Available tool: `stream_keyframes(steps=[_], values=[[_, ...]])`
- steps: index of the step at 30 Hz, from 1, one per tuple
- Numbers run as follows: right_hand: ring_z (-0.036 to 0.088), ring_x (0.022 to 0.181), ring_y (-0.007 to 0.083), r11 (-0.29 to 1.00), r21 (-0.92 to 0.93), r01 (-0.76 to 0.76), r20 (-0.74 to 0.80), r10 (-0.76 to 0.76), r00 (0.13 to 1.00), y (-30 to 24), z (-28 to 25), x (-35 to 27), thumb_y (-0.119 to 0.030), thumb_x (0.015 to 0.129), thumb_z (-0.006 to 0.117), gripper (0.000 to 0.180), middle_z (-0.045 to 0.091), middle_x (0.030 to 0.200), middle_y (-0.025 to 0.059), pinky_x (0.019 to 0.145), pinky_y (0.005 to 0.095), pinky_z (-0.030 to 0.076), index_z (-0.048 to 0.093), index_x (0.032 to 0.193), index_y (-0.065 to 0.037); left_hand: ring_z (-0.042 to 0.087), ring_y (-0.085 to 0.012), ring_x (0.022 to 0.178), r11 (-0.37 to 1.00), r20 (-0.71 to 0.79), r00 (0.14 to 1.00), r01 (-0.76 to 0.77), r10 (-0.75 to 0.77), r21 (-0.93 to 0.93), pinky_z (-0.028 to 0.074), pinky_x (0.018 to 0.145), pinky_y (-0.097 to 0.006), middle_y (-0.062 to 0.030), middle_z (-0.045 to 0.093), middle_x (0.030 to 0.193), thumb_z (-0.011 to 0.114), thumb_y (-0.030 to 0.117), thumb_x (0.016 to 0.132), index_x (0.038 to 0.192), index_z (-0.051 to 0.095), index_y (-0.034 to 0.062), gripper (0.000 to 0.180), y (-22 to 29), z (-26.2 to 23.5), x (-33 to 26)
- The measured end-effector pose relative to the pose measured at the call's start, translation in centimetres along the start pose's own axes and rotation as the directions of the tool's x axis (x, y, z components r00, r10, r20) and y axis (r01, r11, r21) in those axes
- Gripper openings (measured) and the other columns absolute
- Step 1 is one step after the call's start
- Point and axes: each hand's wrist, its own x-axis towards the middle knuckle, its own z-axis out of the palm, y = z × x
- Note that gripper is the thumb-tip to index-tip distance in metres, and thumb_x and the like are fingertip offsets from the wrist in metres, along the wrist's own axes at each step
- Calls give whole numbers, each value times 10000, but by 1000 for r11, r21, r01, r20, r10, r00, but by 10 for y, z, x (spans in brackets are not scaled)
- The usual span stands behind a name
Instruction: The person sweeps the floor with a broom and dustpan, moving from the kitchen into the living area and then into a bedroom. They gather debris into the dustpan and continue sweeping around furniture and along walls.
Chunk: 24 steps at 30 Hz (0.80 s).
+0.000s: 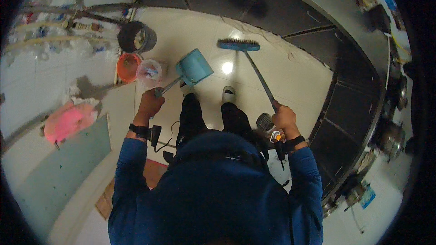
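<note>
My left hand (151, 103) is closed round the handle of a blue dustpan (196, 67), which hangs or rests just ahead of my left foot. My right hand (285, 118) grips the long dark handle of a broom (259, 75). Its blue head with dark bristles (238, 45) is ahead and to the right of the dustpan, apart from it, with the bristles facing away from me. Whether the broom head touches the floor I cannot tell. Both wrists carry black strapped devices.
Pale tiled floor (209, 31) lies between dark cabinets (290, 9) ahead and right. At the left stand a dark bin (136, 37), an orange bucket (128, 67) and a clear pinkish container (149, 73). A pink bag (70, 121) hangs farther left. Pots (391, 138) sit on the right counter.
</note>
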Motion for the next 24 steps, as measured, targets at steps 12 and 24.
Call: stream_keyframes(steps=[12,24], values=[[607,981,338,992,25,123,200,-126,972,-12,43,31,-133,739,519,535,632,1029,172,835,446,491,445,1268,-113,631,-359,765,966,-93,962,251,-256,-63,494,715,-388,-244,627,811,603,167,677,1056,630,10,411,-27,53,-134],[574,1017,352,917,348,194,126,-251,960,-126,207,-48,-168,700,616,531,580,1095,259,825,415,477,534,1205,-25,609,-395,777,992,-108,986,126,-125,-6,490,732,-467,-243,626,800,559,200,687,936,646,39,310,-139,69,-140]])
